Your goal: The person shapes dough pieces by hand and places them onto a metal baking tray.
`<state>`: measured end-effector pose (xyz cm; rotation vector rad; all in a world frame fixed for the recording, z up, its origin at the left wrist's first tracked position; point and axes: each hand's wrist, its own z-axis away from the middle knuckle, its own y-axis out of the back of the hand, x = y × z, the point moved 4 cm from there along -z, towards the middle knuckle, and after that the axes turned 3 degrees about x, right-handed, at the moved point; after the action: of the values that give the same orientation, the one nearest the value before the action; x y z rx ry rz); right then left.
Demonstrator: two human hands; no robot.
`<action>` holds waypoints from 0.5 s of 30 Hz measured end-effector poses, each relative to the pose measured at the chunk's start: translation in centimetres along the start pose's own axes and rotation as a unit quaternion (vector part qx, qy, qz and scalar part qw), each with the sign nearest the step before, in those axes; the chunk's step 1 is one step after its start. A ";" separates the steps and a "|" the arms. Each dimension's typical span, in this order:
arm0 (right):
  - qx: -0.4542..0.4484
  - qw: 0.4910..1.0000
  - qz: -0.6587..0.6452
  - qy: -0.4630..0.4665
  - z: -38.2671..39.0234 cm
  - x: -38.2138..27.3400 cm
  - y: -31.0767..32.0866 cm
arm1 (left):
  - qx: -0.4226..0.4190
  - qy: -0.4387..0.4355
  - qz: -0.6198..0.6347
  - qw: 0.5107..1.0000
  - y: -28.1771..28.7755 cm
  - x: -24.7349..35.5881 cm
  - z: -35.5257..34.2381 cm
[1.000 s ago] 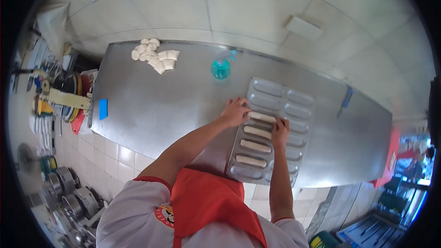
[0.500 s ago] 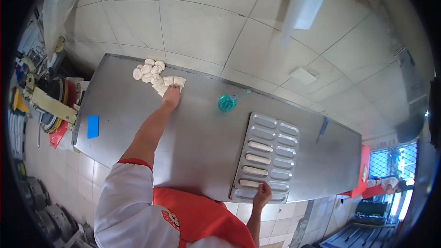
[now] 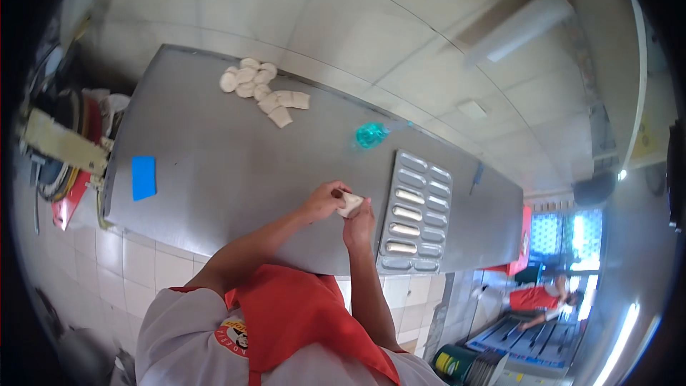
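Between my two hands, above the front middle of the metal table [image 3: 214,164], is a pale piece of dough [image 3: 351,205]. The fingers of my left hand [image 3: 327,201] grip its left side, and my right hand [image 3: 359,227] pinches its right side with the thumb up. Just right of them lies a metal mould tray [image 3: 388,225] with two columns of long oval hollows. Several dough strips [image 3: 406,213] rest in hollows of its left column. At the far left of the table sit several round and flattened dough pieces [image 3: 249,75], some overlapping.
A teal spray bottle [image 3: 371,135] stands behind the tray. A blue scraper [image 3: 476,175] lies to the tray's right, and a flat blue piece [image 3: 143,178] near the left edge. A person in a red apron [image 3: 536,298] leans over a rack at the far right.
My left hand has come from the dough group to the middle with one flattened piece. My right hand has left the tray's front hollow and joined it on the dough. The view has shifted.
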<state>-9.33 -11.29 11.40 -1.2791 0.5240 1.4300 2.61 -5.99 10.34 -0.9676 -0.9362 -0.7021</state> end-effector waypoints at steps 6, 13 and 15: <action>0.004 1.000 0.029 0.003 3.1 0.3 -4.3 | 0.224 -0.180 -0.102 0.952 -0.6 2.4 5.2; -0.006 0.988 0.106 0.109 4.6 -4.5 -3.2 | 0.098 -0.312 -0.244 0.913 -4.2 6.2 6.0; -0.015 0.969 0.203 0.140 5.0 -5.5 -1.0 | 0.027 -0.256 -0.184 0.949 -5.1 5.4 6.3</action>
<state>-11.41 -9.04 18.22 -1.4656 1.0040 1.6007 -1.40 -2.86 18.68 -0.9543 -1.6153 -0.7439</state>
